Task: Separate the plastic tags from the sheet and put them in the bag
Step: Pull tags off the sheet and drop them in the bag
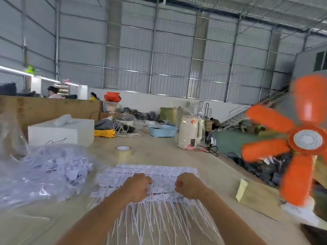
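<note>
A white sheet of plastic tags (154, 171) lies flat on the table in front of me, its long thin tails fanning toward me. My left hand (137, 187) and my right hand (190, 187) rest on the sheet's near part side by side, fingers curled down onto the tags; the image is blurred, so I cannot make out exactly what each pinches. A large clear plastic bag (44, 174) holding several loose white tags lies to the left of the sheet.
A roll of tape (123, 150) stands beyond the sheet. A white box (60, 132) sits at the back left, a white kettle (190, 132) and a blue basket (161, 130) farther back. An orange fan (293, 140) spins at the right edge. Brown paper (254, 192) lies right.
</note>
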